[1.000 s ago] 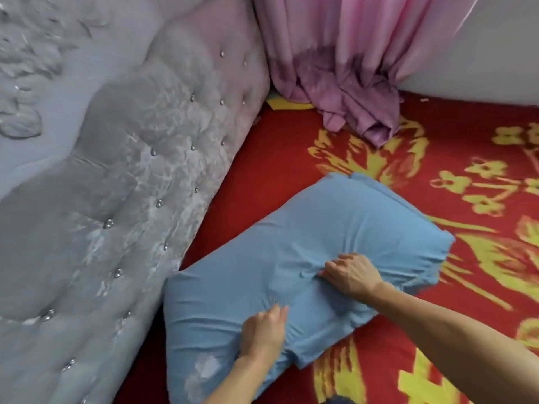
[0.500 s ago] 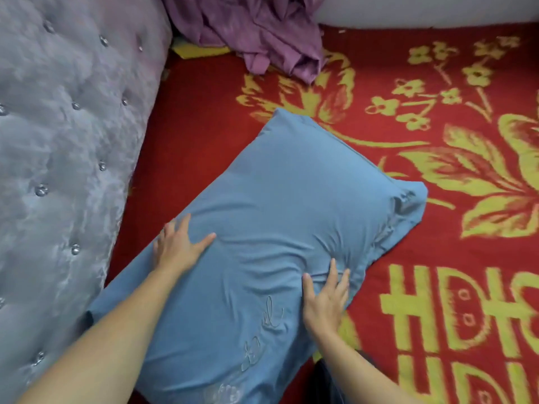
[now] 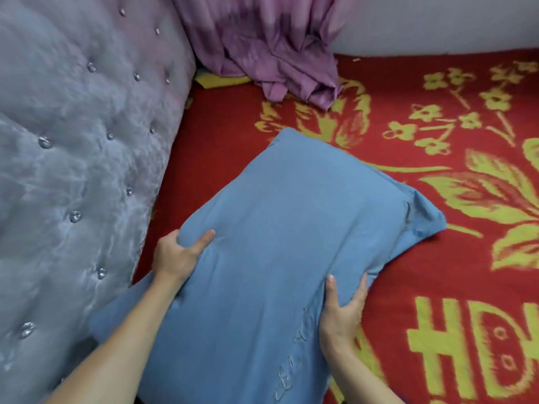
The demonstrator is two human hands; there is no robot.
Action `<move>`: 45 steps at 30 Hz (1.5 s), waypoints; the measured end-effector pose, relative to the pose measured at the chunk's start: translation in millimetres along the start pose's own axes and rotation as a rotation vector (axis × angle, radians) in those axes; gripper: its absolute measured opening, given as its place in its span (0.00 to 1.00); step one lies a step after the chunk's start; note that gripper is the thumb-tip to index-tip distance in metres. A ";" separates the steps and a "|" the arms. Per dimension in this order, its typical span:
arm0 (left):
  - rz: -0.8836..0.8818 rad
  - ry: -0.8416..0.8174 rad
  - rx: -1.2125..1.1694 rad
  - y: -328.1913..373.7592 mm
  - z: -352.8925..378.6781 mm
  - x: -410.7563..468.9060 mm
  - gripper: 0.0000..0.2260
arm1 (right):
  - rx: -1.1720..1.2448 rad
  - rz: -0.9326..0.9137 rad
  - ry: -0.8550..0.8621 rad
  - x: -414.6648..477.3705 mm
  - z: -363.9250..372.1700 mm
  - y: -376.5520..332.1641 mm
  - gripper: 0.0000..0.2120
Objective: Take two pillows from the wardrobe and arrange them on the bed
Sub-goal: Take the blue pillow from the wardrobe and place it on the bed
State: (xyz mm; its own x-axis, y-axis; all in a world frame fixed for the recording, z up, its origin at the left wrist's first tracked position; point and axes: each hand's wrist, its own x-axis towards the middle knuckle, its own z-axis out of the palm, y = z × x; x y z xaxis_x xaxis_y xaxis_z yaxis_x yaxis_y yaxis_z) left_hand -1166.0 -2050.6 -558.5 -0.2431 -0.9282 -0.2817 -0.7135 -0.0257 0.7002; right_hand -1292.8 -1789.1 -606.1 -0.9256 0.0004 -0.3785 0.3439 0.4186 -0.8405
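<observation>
A blue pillow [image 3: 280, 246] lies at a slant on the bed, over the red blanket with yellow flowers [image 3: 437, 272]. My left hand [image 3: 178, 255] grips the pillow's left edge, thumb on top and fingers curled under. On the right edge my right hand [image 3: 342, 310] clasps the pillow, fingers spread upward along its side. Pale embroidery runs along the pillow's near right part. Only one pillow is in view.
A grey tufted headboard [image 3: 73, 170] with shiny buttons fills the left side, close to the pillow's left corner. A pink-purple curtain [image 3: 268, 51] bunches on the bed's far corner. A pale wall [image 3: 437, 21] runs along the back right.
My hands went from lying flat on the pillow to gripping its left and right edges. The pillow's left side has lifted a little.
</observation>
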 end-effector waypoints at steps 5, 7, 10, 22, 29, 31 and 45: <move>0.039 0.177 -0.155 52.2 -30.5 52.3 0.22 | 0.005 -0.153 -0.136 55.2 45.1 -88.4 0.34; 0.056 0.223 -0.204 66.5 -34.3 82.3 0.18 | -0.036 -0.189 -0.194 85.6 77.3 -123.8 0.35; 0.110 0.251 -0.231 82.1 -33.8 134.2 0.15 | -0.068 -0.261 -0.274 136.4 131.1 -166.8 0.36; 0.052 -0.014 0.104 30.8 33.3 227.3 0.32 | -0.257 -0.517 -0.641 246.0 238.4 -149.6 0.41; -0.309 0.618 -0.001 -47.3 65.7 148.4 0.35 | -0.162 -0.330 -0.498 198.1 225.1 -100.5 0.44; -0.293 0.594 -0.070 -42.2 63.8 158.9 0.34 | -0.166 -0.442 -0.456 189.4 246.0 -120.1 0.42; -0.132 0.286 0.290 -82.1 56.3 170.3 0.28 | -0.710 -1.040 -0.375 146.0 235.0 -75.4 0.34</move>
State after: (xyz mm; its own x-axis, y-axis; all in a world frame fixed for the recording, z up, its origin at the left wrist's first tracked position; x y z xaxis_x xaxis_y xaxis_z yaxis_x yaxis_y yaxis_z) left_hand -1185.9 -2185.7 -700.9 0.0257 -0.9906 -0.1342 -0.8915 -0.0835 0.4453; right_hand -1416.7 -2034.0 -689.1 -0.5662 -0.8127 0.1376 -0.7631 0.4538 -0.4602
